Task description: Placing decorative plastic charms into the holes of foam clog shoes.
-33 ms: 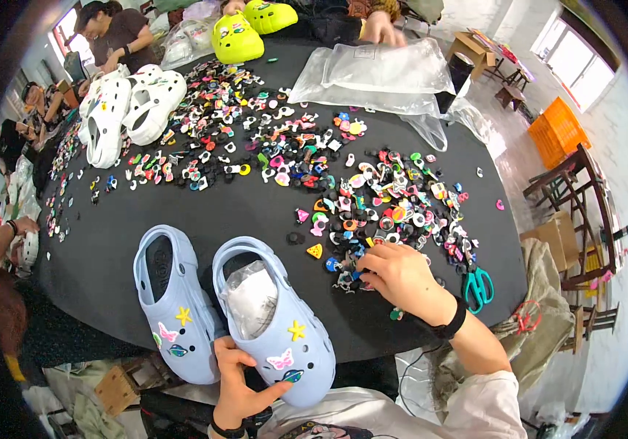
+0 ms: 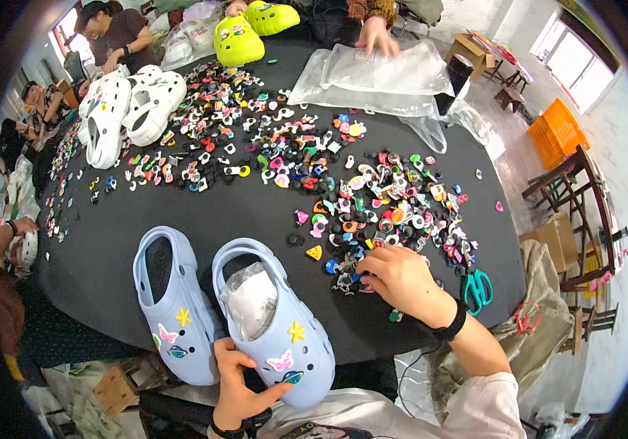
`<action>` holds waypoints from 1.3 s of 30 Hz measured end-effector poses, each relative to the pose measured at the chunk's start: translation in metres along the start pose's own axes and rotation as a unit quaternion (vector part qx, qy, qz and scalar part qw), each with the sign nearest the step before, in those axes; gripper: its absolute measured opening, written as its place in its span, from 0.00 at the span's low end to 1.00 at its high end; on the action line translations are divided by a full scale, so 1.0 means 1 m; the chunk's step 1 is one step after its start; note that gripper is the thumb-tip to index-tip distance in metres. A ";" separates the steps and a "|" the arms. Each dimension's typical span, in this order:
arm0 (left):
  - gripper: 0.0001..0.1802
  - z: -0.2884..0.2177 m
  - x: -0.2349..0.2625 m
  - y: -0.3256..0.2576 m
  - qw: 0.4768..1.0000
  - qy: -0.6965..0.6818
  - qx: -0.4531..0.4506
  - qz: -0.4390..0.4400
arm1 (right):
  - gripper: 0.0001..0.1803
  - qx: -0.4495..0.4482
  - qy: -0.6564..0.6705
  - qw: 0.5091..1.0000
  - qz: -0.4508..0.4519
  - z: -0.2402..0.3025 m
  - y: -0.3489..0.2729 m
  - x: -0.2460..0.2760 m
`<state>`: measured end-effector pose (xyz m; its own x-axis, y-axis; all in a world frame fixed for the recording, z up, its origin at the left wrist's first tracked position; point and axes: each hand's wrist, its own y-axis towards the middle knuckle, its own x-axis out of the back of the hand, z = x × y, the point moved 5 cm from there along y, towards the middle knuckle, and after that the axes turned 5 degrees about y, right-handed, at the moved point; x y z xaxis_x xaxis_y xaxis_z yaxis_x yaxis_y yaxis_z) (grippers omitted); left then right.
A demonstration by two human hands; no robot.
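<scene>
My left hand (image 2: 237, 384) grips the toe end of a light blue clog (image 2: 277, 329) at the near edge of the black table (image 2: 109, 256). This clog carries a yellow star, a pink butterfly and another charm, and crumpled clear stuffing fills its opening. A second light blue clog (image 2: 171, 300) with charms lies just left of it. My right hand (image 2: 402, 278), with a black wristband, rests with bent fingers on the near edge of a pile of small colourful shoe charms (image 2: 394, 205). Its fingertips are among the charms; whether they pinch one is hidden.
Teal scissors (image 2: 477, 287) lie right of my right hand. More charms spread across the table's middle and left. White clogs (image 2: 127, 110) and yellow-green clogs (image 2: 244, 33) sit at the far side, beside clear plastic bags (image 2: 380, 73). Other people work at the far and left edges.
</scene>
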<state>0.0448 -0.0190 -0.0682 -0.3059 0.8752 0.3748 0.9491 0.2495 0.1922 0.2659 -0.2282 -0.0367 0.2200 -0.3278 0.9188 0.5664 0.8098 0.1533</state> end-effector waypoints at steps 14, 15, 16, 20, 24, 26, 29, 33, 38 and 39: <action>0.38 0.003 0.001 -0.001 1.000 0.011 -0.003 -0.001 | 0.20 0.059 0.043 0.997 0.030 -0.022 0.041 0.005; 0.37 0.003 0.001 -0.001 1.000 0.014 0.004 -0.002 | 0.23 0.067 -0.006 0.998 -0.006 -0.023 0.044 0.008; 0.37 0.002 0.001 -0.001 1.000 0.015 0.004 -0.003 | 0.29 0.029 -0.005 1.000 0.013 -0.029 0.049 0.009; 0.37 -0.002 0.002 0.001 1.000 0.015 0.009 -0.003 | 0.24 -0.056 -0.080 0.995 -0.035 -0.072 0.049 0.020; 0.37 -0.002 0.002 0.002 1.000 0.019 0.006 -0.001 | 0.21 -0.067 -0.055 0.996 -0.019 -0.084 0.048 0.035; 0.37 0.003 0.002 0.000 1.000 0.017 0.004 -0.003 | 0.22 -0.093 -0.092 0.991 -0.016 -0.083 0.050 0.039; 0.37 0.002 0.002 -0.001 1.000 0.023 0.004 -0.004 | 0.25 -0.131 -0.114 0.985 -0.002 -0.101 0.057 0.031; 0.38 0.000 0.000 0.002 1.000 0.030 -0.001 0.003 | 0.27 -0.042 -0.129 0.991 -0.009 -0.094 0.060 0.022; 0.38 0.000 -0.001 0.003 1.000 0.025 -0.003 0.004 | 0.21 -0.065 -0.102 0.990 -0.076 -0.092 0.062 0.029; 0.38 -0.001 -0.001 0.004 0.999 0.030 -0.009 0.006 | 0.21 -0.067 -0.104 0.990 -0.075 -0.091 0.060 0.031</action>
<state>0.0491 -0.0192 -0.0669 -0.2985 0.8518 0.4304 0.9515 0.2305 0.2037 0.3792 -0.2345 -0.0320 -0.0345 -0.3218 0.9462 0.6834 0.6832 0.2573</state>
